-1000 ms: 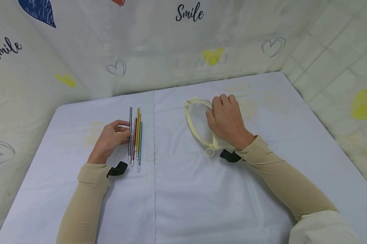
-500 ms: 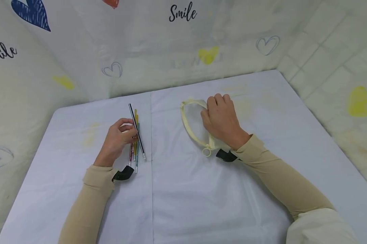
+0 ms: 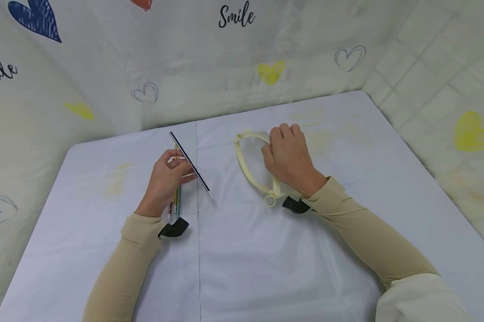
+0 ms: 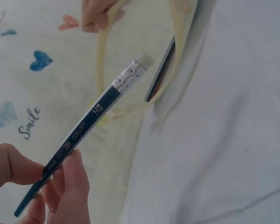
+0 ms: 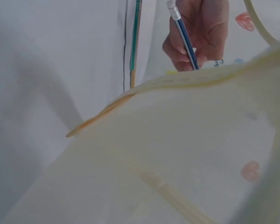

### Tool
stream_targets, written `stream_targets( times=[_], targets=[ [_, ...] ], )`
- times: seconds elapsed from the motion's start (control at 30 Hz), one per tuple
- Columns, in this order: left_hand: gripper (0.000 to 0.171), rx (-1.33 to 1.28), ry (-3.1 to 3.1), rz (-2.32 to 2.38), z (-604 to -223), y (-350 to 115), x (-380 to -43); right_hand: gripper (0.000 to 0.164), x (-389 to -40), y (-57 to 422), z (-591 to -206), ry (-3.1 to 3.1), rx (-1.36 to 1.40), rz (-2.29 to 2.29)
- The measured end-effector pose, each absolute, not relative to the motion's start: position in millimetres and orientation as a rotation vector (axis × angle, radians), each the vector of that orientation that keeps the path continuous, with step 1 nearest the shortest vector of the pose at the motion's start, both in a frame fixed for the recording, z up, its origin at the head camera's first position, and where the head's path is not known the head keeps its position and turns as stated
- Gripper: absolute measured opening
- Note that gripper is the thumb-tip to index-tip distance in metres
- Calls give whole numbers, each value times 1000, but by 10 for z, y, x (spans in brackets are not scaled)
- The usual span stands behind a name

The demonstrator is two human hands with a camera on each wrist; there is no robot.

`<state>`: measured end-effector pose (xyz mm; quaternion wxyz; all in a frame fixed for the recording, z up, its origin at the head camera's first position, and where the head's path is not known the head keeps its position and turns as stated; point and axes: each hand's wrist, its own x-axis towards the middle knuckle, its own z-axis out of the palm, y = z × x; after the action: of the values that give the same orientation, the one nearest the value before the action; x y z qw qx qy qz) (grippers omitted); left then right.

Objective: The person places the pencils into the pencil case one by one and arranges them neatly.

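Note:
My left hand [image 3: 164, 181] pinches a dark, white-striped pencil [image 3: 201, 180] between thumb and fingers. The pencil is held slanted, its silver ferrule and white eraser [image 4: 146, 60] towards the lower right in the head view; the left wrist view shows "HB" on its side. My right hand [image 3: 293, 156] grips the far-right rim of a pale yellow, see-through zip pouch [image 3: 245, 166], whose mouth gapes towards the left. A ring pull [image 3: 269, 201] hangs at the mouth's near corner. Pencil and pouch are apart. Most of the pouch's body is hidden behind the right hand.
Several coloured pencils [image 3: 179, 201] lie side by side on the white-covered table [image 3: 242, 268], partly hidden under my left hand. A seam runs down the cloth just right of them. A printed sheet [image 3: 201, 67] hangs behind the table's back edge.
My left hand has lifted the dark pencil from beside the other pencils and carried it right, turning it from upright in view to slanted. The right hand keeps its grip on the pouch.

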<state>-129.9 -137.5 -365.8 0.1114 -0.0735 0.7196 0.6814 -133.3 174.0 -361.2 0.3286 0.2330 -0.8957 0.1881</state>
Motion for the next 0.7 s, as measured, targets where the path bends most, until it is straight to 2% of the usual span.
stream_targets(
  times=[0.7],
  targets=[
    [30, -141, 1812, 2262, -3563, -836, -1374, 25, -1358, 1754, -3608, -2314, 602, 456]
  ],
)
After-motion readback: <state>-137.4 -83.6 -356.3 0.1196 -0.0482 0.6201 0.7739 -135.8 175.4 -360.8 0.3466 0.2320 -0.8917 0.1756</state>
